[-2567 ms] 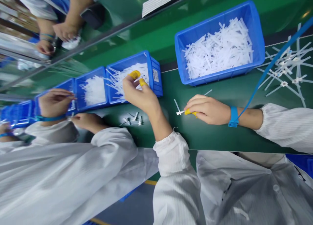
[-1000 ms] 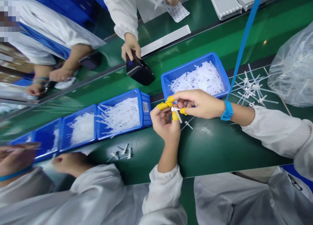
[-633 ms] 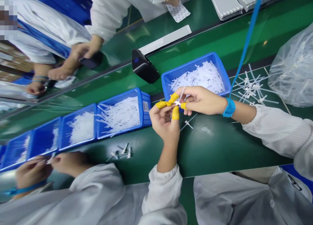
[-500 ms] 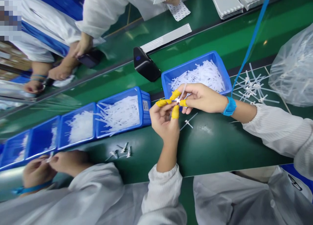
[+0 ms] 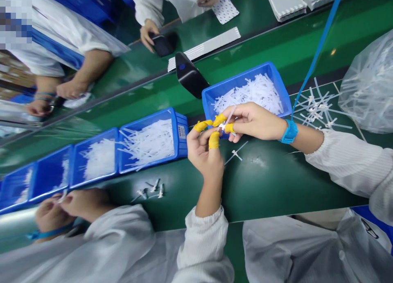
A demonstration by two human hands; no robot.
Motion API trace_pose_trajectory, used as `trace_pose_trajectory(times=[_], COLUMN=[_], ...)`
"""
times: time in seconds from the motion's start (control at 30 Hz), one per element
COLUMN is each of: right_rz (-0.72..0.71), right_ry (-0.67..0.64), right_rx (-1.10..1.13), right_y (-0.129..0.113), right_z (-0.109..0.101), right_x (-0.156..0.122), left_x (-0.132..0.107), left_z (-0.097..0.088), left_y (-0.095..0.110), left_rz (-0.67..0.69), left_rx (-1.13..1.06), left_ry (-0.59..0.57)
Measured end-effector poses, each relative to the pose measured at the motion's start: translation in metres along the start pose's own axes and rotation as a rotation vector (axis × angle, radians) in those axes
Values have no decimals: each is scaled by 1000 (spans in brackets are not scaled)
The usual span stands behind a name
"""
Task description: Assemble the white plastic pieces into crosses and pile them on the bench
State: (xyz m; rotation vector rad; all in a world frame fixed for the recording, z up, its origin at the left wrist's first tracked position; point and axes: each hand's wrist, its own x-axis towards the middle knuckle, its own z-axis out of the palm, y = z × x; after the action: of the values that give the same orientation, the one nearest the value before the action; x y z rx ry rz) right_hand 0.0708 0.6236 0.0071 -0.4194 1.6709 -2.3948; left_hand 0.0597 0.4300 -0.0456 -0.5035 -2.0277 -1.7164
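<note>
My right hand (image 5: 254,121), with a blue wrist strap (image 5: 290,132) and yellow finger cots, pinches a small white plastic piece with a thin strip (image 5: 226,120) just above the green table. My left hand (image 5: 204,152), also in yellow cots, meets it from below, fingertips closing on the same piece. Both hands hover in front of a blue bin (image 5: 278,86) full of white strips. One joined white piece (image 5: 236,154) lies on the table right under them.
More blue bins (image 5: 181,129) of white strips line the left. Small white-and-grey parts (image 5: 152,189) lie near the front edge. Crossed white pieces (image 5: 319,107) and a clear bag (image 5: 368,86) sit at right. A black device (image 5: 188,74) rides the belt. Co-workers' hands (image 5: 61,205) work alongside.
My left hand came back from the left bin and met my right hand, which lifted off the table. The black device moved right along the belt; a far co-worker let go of it.
</note>
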Motion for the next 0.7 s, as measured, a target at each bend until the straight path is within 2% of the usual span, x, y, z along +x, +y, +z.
trace_pose_trajectory(times=[0.3, 0.5, 0.7], right_rz=[15, 41, 171], right_ry=[-6, -42, -167], right_rx=[27, 22, -106], right_y=[2, -2, -13], right_z=[-3, -2, 1], right_x=[3, 3, 0], left_x=[5, 12, 20], left_z=[2, -1, -1], left_y=[2, 1, -1], left_rz=[-58, -135, -47], left_rx=[-106, -190, -251], left_ry=[23, 91, 150])
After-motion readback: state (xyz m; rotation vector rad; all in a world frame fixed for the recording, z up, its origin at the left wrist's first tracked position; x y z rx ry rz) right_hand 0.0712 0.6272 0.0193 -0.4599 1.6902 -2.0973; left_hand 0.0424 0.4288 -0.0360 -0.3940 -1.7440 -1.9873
